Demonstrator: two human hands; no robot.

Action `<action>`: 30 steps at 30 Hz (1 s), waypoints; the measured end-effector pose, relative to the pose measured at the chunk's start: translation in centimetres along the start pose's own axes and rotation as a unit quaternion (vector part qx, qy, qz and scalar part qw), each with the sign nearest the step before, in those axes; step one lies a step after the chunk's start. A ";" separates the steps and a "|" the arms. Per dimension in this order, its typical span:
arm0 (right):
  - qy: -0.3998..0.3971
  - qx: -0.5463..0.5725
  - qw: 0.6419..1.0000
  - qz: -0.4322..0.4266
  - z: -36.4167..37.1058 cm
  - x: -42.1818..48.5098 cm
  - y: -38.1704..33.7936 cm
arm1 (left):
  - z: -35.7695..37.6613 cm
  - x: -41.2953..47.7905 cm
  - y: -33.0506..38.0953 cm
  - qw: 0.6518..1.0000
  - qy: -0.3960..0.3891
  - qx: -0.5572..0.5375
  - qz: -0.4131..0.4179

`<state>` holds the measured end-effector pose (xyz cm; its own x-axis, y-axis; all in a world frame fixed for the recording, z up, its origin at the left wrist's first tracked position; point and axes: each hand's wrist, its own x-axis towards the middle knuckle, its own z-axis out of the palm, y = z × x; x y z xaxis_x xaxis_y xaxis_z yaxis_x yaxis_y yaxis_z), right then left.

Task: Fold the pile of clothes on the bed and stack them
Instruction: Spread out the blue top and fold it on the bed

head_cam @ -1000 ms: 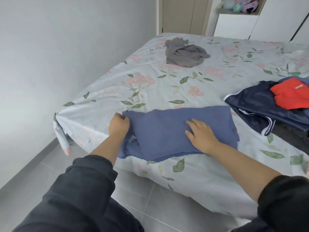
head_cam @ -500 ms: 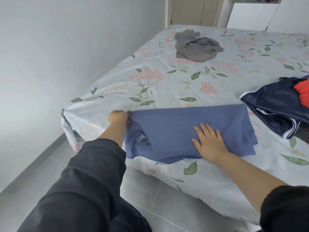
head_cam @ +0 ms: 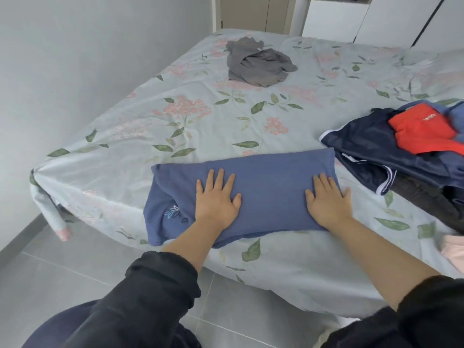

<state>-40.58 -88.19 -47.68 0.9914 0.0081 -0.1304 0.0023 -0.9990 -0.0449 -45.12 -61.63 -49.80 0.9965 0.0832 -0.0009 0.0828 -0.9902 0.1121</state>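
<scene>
Blue folded garment (head_cam: 271,187) at the near edge of the bed (head_cam: 125,156), left hand (head_cam: 217,199) and right hand (head_cam: 326,200) pressed flat on it, fingers straight, clothes pile (head_cam: 371,146) in navy and red just beside its right end, crumpled grey garment (head_cam: 256,64) farther back.

A plain pale wall (head_cam: 75,71) is running along the left. Grey floor tiles (head_cam: 62,285) are showing below, and beige wardrobe doors (head_cam: 251,13) are standing beside white cabinets (head_cam: 334,21) at the far end.

Bright, even, soft indoor light, faint shadows, wide-angle bending at edges, slight softness throughout
</scene>
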 end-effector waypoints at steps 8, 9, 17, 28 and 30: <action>0.102 0.012 0.991 -0.085 -2.0 1.3 -3.5 | 0.0 0.0 0.2 1.000 0.020 -0.005 -0.003; 0.094 0.026 0.982 -0.162 -1.7 1.0 -5.0 | 0.0 0.1 0.2 1.000 0.021 -0.008 -0.002; -0.010 0.020 0.994 -0.111 -0.6 6.5 -0.8 | 0.4 0.1 0.0 0.999 0.036 -0.017 0.007; -0.109 0.001 0.967 -0.229 -5.7 9.4 -6.3 | -4.7 6.1 -3.9 0.996 -0.071 -0.043 0.044; -0.160 -0.039 0.960 -0.229 -6.5 10.2 -6.8 | -6.3 7.4 -4.9 0.981 -0.146 -0.127 0.027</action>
<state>-29.66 -81.58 -42.28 0.7939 0.4469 -0.4123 0.4499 -0.8879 -0.0963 -38.20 -55.44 -44.08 0.9622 -0.0403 -0.2693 0.0627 -0.9297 0.3630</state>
